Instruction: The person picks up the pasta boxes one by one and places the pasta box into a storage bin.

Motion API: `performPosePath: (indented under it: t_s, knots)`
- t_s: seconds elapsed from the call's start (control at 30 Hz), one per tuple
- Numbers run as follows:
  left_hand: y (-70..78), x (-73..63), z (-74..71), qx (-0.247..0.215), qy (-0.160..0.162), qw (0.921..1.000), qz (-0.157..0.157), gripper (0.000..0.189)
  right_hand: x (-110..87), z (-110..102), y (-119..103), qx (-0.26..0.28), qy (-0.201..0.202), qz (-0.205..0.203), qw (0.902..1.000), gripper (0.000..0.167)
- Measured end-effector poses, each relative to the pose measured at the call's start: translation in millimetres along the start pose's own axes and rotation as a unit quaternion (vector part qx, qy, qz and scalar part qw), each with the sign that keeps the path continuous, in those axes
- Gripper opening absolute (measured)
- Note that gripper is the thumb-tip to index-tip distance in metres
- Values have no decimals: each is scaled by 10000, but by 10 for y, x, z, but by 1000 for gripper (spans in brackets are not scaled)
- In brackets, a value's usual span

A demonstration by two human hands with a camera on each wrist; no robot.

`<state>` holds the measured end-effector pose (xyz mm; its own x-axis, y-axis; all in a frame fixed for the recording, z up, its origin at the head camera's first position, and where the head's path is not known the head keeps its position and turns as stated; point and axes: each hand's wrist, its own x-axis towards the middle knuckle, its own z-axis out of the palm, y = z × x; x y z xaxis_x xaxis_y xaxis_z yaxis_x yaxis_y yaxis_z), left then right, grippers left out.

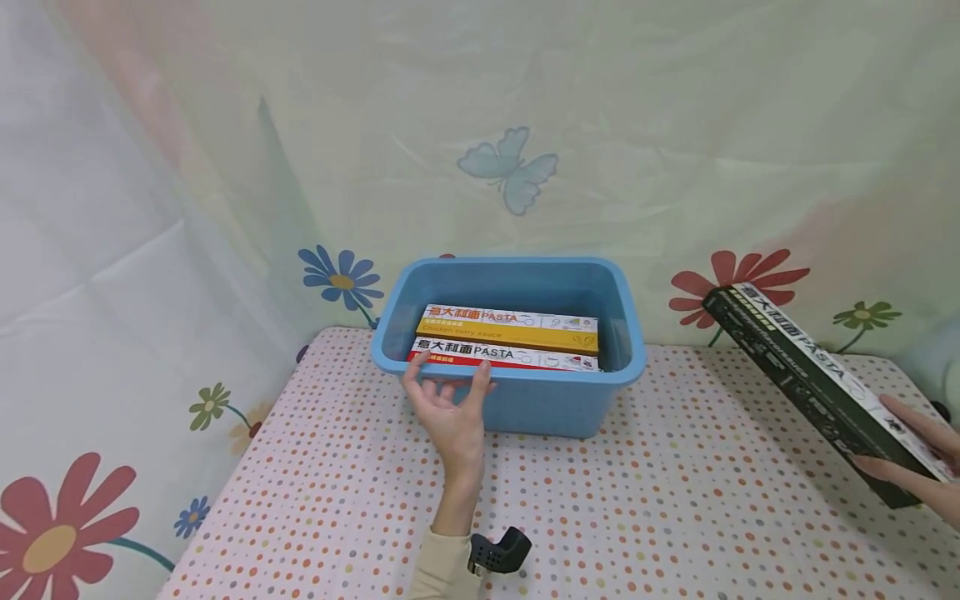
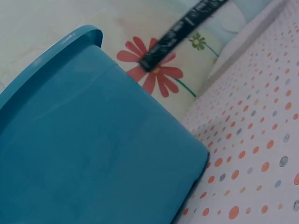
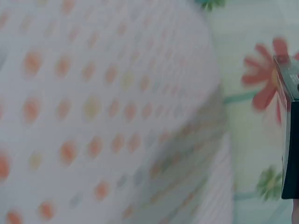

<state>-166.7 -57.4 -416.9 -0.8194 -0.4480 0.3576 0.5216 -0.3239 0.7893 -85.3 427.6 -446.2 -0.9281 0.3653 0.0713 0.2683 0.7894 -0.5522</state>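
A blue plastic tub (image 1: 540, 404) stands on the table. My left hand (image 1: 450, 417) holds its near rim, with the index finger and thumb at the rim's top edge and the other fingers bent below it. Inside lie two long pasta boxes side by side, a yellow pasta box (image 1: 510, 332) behind a red pasta box (image 1: 502, 357). At the far right, my right hand (image 1: 918, 454) grips the lower end of a black-and-white pasta box (image 1: 810, 375), thumb on one side and fingers on the other. This box is raised at a slant, its far end pointing toward the back.
A dotted cloth (image 1: 675, 500) covers the table. Behind the tub hangs a pale curtain (image 1: 637, 108) printed with flowers and a butterfly. A black strap device (image 1: 501, 552) sits on my left wrist. The raised box casts a shadow on the cloth at the right.
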Motion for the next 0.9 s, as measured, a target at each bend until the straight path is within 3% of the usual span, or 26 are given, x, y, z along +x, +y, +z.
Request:
performPosePath:
  t_s: [0.1, 0.23, 0.3, 0.53, 0.63, 0.8, 0.9]
  knots:
    - [-5, 5, -11, -3, 5, 10000, 17, 76, -70, -51, -391, 731, -83, -631, 9953, 95]
    - [-1, 16, -20, -8, 7, 10000, 59, 75, -86, -106, -829, 1035, -499, -1171, 9864, 95]
    - [0, 21, -21, -7, 18, 10000, 73, 76, -30, -145, -1052, 931, -739, -1418, 9827, 96]
    - [-6, 12, -1, 23, 35, 10000, 37, 78, 215, -165, -1778, 783, -861, -2547, 9600, 95]
    - [-4, 4, 11, -15, 65, 10000, -20, 79, 337, -162, -2069, 880, -1049, -3117, 9403, 92]
    - [-5, -12, 18, -78, 85, 9999, -110, 79, 474, -75, -2477, 922, -1468, -4037, 8983, 83]
    - [4, -9, 16, -77, 65, 9999, -89, 78, 523, 13, -2699, 850, -1870, -4118, 8878, 79]
